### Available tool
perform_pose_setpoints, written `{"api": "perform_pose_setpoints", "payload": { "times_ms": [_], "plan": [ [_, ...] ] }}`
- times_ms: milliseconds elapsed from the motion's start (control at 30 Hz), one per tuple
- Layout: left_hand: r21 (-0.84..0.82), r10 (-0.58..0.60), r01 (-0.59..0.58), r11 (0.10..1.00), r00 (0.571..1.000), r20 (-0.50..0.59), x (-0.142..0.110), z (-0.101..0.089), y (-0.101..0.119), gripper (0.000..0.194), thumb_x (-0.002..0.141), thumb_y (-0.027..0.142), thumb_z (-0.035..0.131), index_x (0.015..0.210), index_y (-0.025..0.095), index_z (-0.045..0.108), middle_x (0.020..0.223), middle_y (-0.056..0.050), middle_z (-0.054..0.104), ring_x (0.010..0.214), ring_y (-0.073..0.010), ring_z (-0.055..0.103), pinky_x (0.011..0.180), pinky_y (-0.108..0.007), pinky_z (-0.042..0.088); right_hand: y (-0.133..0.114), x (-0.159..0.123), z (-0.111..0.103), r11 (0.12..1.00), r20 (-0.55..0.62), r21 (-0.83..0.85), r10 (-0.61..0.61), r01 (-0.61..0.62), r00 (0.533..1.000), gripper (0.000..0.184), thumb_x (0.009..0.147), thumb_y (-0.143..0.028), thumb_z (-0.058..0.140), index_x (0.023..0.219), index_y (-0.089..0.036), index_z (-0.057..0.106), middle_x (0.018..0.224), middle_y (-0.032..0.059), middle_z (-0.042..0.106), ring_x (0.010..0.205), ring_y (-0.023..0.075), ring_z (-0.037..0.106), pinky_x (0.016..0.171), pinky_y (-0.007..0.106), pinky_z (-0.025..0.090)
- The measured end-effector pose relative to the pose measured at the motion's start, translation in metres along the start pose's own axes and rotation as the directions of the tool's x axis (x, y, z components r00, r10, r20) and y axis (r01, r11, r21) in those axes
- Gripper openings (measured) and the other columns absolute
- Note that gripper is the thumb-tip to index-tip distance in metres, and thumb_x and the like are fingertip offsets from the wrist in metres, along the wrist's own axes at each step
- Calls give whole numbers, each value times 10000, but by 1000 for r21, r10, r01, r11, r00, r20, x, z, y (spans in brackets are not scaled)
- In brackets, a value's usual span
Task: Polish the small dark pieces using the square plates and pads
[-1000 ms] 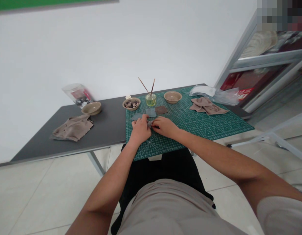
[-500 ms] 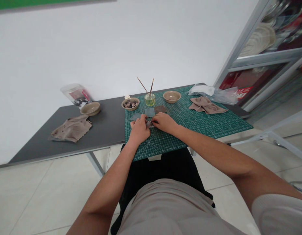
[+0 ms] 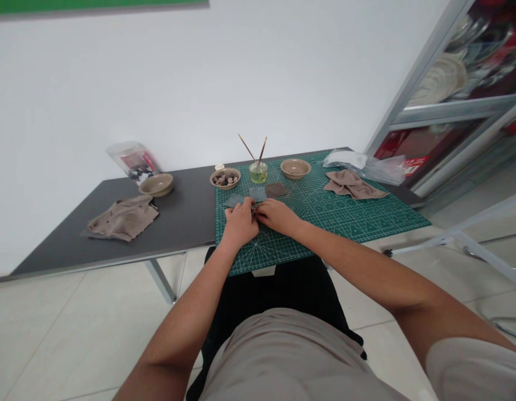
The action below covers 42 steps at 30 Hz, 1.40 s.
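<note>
Green and gridded, a cutting mat (image 3: 345, 214) covers much of the dark table (image 3: 186, 214), and from where I stand both hands are at work near its front edge. The left hand (image 3: 241, 223) and the right hand (image 3: 278, 216) meet almost tip to tip, fingers narrowed around a small dark piece (image 3: 254, 208) held between them, mostly hidden by the knuckles. Just beyond the fingers lie a grey-blue square (image 3: 258, 194) and a brown square (image 3: 276, 189), side by side. Farther back stands a glass jar (image 3: 258, 176) of yellowish liquid with two thin sticks (image 3: 263, 149) leaning in it; left of it, a bowl (image 3: 227, 187) holds dark and pale lumps (image 3: 225, 179). Over to the right, a crumpled brown cloth (image 3: 354, 185) rests near a clear plastic bag (image 3: 383, 169)
</note>
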State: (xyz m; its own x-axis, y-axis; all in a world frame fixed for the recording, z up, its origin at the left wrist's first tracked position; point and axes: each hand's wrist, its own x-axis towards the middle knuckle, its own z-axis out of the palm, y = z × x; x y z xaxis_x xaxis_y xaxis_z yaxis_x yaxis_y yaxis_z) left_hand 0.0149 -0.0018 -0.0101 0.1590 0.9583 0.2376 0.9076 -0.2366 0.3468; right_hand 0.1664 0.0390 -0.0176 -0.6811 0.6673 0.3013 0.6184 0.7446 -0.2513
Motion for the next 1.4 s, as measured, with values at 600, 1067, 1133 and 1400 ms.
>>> {"api": "perform_pose_setpoints", "payload": {
  "times_ms": [600,1067,1133,1400],
  "plan": [
    [-40,18,-18,999,1000,6,0,-1,0,385,796,139,506,1171,213,470,1106,-99,682,1113,-298,588,963,-468,342,3,-26,-2,996,-69,-37,74,-77,995,142,924,-164,619,922,-149,761,970,89,746,934,219,613,889,356,463],
    [-36,9,-9,999,1000,0,-1,-3,-1,356,791,140,503,1137,218,466,1096,-85,682,1101,-285,591,939,-456,348,13,-4,-8,979,-13,-134,150,-151,989,206,966,-211,577,965,-113,758,983,122,738,959,226,609,887,338,442],
    [-42,6,-6,999,1000,-4,-1,-3,-1,357,789,138,506,1134,218,464,1097,-84,682,1094,-285,593,943,-459,345,14,-9,-8,974,-38,-152,163,-167,986,205,967,-211,575,968,-114,756,991,119,741,969,230,608,903,341,439],
    [-22,3,-2,1000,1000,11,-3,-2,1,358,813,148,496,1163,218,469,1120,-101,681,1128,-289,584,968,-458,333,2,-25,-4,978,-68,-138,151,-159,986,170,946,-212,608,915,-122,748,983,101,741,955,229,608,888,336,449]
  ]
}}
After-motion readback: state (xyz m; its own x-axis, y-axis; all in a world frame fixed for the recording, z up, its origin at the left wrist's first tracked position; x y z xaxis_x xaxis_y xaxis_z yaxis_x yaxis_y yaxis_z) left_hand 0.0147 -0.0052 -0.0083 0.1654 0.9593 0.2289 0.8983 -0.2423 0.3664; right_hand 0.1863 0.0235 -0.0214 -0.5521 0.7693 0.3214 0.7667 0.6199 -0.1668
